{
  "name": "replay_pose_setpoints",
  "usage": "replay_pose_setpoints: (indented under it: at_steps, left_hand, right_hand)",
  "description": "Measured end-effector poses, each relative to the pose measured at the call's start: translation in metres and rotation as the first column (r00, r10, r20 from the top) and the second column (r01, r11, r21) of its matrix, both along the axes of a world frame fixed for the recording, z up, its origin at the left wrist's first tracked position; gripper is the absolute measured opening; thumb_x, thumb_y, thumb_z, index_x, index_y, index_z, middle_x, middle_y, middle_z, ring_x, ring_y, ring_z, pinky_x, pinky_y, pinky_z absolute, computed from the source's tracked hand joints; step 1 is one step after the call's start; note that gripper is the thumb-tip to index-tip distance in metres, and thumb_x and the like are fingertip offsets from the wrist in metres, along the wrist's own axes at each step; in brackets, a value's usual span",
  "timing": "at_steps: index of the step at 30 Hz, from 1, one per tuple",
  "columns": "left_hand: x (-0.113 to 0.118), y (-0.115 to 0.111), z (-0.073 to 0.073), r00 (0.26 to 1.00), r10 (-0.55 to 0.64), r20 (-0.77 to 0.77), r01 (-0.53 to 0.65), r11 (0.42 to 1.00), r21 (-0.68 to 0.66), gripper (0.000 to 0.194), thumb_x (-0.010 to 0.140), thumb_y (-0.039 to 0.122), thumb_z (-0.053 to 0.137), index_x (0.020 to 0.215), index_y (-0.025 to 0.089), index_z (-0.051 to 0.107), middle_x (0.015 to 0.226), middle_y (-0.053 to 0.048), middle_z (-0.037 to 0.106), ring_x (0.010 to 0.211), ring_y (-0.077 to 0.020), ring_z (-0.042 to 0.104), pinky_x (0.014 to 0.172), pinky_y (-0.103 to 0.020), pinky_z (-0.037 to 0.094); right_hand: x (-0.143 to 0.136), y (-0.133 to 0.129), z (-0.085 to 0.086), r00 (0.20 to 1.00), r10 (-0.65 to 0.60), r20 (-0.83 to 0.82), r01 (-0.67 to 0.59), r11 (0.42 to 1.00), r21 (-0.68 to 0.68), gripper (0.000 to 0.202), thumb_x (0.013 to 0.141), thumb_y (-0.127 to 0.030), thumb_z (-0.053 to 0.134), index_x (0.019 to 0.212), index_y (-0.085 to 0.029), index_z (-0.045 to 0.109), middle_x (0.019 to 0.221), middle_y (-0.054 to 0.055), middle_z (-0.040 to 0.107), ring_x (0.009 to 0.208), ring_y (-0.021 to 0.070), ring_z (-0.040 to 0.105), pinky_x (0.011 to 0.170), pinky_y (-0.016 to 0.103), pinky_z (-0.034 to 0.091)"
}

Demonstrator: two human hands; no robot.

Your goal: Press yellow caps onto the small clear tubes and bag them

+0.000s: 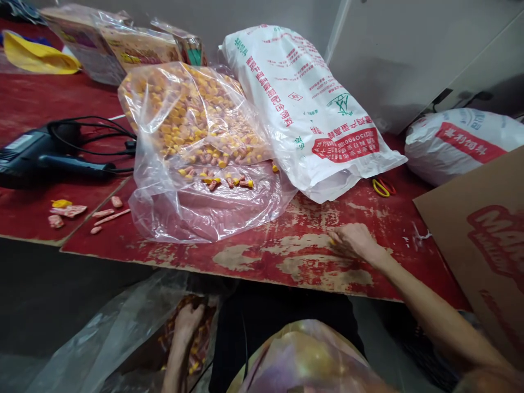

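My left hand (189,317) reaches into an open clear bag below the table's front edge. Its fingers look curled among several small reddish-brown pieces with yellow caps (196,364); what they hold is hidden. At the right front of the red table, my right hand (355,240) is closed with its fingertips low over the worn surface. A bit of yellow, likely the cap of a small piece (332,239), shows at the fingertips. A large clear plastic bag (176,213) lies on the table, full of similar yellow-capped pieces (184,114), several spilling toward its mouth.
A white printed sack (307,103) lies behind, another sack (458,144) to the right. A cardboard box (483,229) stands at the right edge. At left are a black heat gun (61,155) and loose pink pieces (73,210). Yellow-handled scissors (380,188) lie near the sack.
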State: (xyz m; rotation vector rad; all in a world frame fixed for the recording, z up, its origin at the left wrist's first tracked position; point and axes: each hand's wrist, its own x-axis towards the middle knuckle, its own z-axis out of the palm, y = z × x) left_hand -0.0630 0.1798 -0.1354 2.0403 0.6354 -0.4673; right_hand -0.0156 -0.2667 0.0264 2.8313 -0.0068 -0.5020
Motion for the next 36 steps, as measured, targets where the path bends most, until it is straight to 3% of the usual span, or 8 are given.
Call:
replay_pose_setpoints:
  at_steps: [6, 9, 14, 18, 25, 28, 31, 36]
  left_hand:
    - [0.008, -0.065, 0.113, 0.852, -0.518, 0.078, 0.505, 0.774, -0.382, 0.038, 0.078, 0.054, 0.056, 0.069, 0.016, 0.057, 0.053, 0.002, 0.051, 0.050, -0.0119, 0.047, 0.049, -0.021, 0.034]
    - [0.022, -0.110, 0.140, 0.812, -0.564, 0.147, 0.556, 0.674, -0.487, 0.039, 0.079, 0.053, 0.055, 0.080, 0.015, 0.061, 0.056, 0.002, 0.052, 0.049, -0.0094, 0.046, 0.048, -0.020, 0.034]
    - [0.039, -0.178, 0.129, 0.892, -0.417, 0.174, 0.420, 0.623, -0.660, 0.041, 0.078, 0.054, 0.058, 0.090, 0.015, 0.057, 0.064, 0.001, 0.057, 0.049, -0.0074, 0.048, 0.047, -0.018, 0.036]
    - [0.034, -0.206, 0.118, 0.942, -0.328, 0.075, 0.245, 0.516, -0.820, 0.051, 0.073, 0.054, 0.066, 0.104, 0.015, 0.052, 0.082, -0.004, 0.061, 0.058, -0.0096, 0.056, 0.050, -0.020, 0.045]
    - [0.033, -0.201, 0.122, 0.999, 0.015, -0.032, -0.035, 0.245, -0.969, 0.040, 0.070, 0.041, 0.075, 0.094, 0.016, 0.054, 0.086, -0.002, 0.057, 0.069, -0.0097, 0.057, 0.061, -0.023, 0.052]
    - [0.034, -0.163, 0.126, 0.996, 0.085, -0.003, -0.029, 0.306, -0.952, 0.042, 0.069, 0.043, 0.074, 0.095, 0.016, 0.055, 0.072, 0.002, 0.055, 0.059, -0.0107, 0.056, 0.050, -0.021, 0.048]
    - [0.022, -0.096, 0.118, 0.994, 0.066, 0.089, 0.045, 0.494, -0.868, 0.040, 0.074, 0.044, 0.069, 0.099, 0.015, 0.059, 0.060, 0.004, 0.051, 0.046, -0.0078, 0.048, 0.039, -0.015, 0.033]
    - [-0.006, 0.001, 0.052, 0.971, 0.228, 0.069, -0.148, 0.806, -0.573, 0.034, 0.069, 0.041, 0.070, 0.090, 0.015, 0.061, 0.076, 0.000, 0.063, 0.064, -0.0112, 0.058, 0.060, -0.020, 0.046]
  right_hand:
    - [-0.008, 0.008, -0.017, 0.999, -0.014, -0.028, 0.015, 1.000, 0.017, 0.026, 0.086, -0.020, 0.048, 0.067, -0.015, 0.064, 0.069, 0.010, 0.065, 0.059, 0.0181, 0.056, 0.052, 0.028, 0.022]
    - [-0.009, 0.011, -0.017, 0.999, -0.034, -0.020, 0.035, 0.999, 0.041, 0.023, 0.085, -0.017, 0.048, 0.070, -0.014, 0.065, 0.071, 0.011, 0.066, 0.062, 0.0193, 0.058, 0.052, 0.028, 0.022]
    - [-0.012, 0.008, -0.016, 0.997, -0.061, 0.050, 0.060, 0.998, 0.018, 0.028, 0.091, -0.024, 0.045, 0.080, -0.013, 0.068, 0.078, 0.014, 0.068, 0.069, 0.0238, 0.062, 0.054, 0.027, 0.029]
    - [-0.020, 0.012, -0.025, 0.974, -0.084, 0.213, 0.028, 0.967, 0.252, 0.032, 0.093, -0.027, 0.039, 0.077, -0.015, 0.065, 0.072, 0.010, 0.065, 0.065, 0.0220, 0.060, 0.056, 0.028, 0.035]
    - [-0.037, 0.106, -0.030, 0.882, -0.056, 0.468, -0.391, 0.469, 0.792, 0.027, 0.099, -0.030, 0.035, 0.111, -0.019, 0.056, 0.104, 0.009, 0.061, 0.096, 0.0210, 0.058, 0.083, 0.034, 0.048]
    - [-0.030, 0.113, -0.030, 0.834, -0.010, 0.552, -0.497, 0.422, 0.758, 0.027, 0.097, -0.029, 0.038, 0.115, -0.019, 0.055, 0.113, 0.012, 0.058, 0.104, 0.0236, 0.055, 0.090, 0.040, 0.047]
    - [-0.011, 0.085, -0.037, 0.794, -0.110, 0.597, -0.472, 0.507, 0.721, 0.026, 0.096, -0.031, 0.040, 0.109, -0.018, 0.059, 0.109, 0.012, 0.058, 0.100, 0.0240, 0.057, 0.087, 0.040, 0.047]
    - [0.010, 0.033, -0.049, 0.780, -0.271, 0.563, -0.315, 0.607, 0.729, 0.031, 0.093, -0.040, 0.041, 0.096, -0.018, 0.062, 0.100, 0.009, 0.061, 0.092, 0.0238, 0.059, 0.081, 0.039, 0.048]
